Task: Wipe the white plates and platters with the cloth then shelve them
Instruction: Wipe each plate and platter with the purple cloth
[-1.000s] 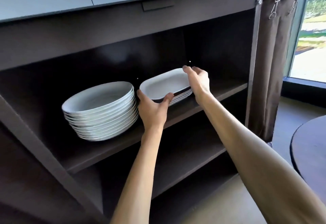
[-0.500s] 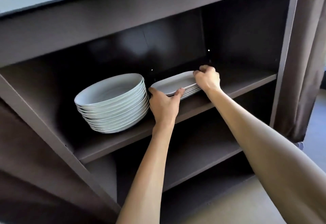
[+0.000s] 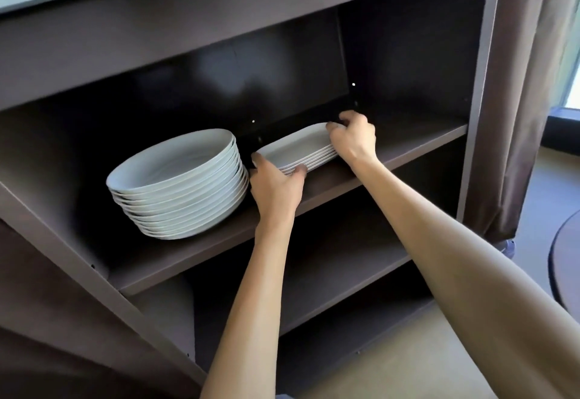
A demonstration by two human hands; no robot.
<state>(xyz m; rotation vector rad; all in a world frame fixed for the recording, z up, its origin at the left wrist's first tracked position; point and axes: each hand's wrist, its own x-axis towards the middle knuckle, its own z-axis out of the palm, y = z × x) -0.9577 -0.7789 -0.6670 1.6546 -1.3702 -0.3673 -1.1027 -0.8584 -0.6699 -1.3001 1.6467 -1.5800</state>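
Platter (image 3: 295,147) lowered onto stack; both hands grip it.

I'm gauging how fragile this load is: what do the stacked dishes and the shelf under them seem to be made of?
Round plates and oblong platters: probably glazed ceramic, being white, smooth, softly shiny and thin-rimmed. Shelf: dark brown board, likely laminate or painted wood, with a flat matte face and a square front edge.

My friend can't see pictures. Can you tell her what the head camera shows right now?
Two bare hands hold a small stack of white platters on a dark cabinet shelf: the left hand grips its near end, the right hand its far end. A taller stack of round white plates sits just to the left.
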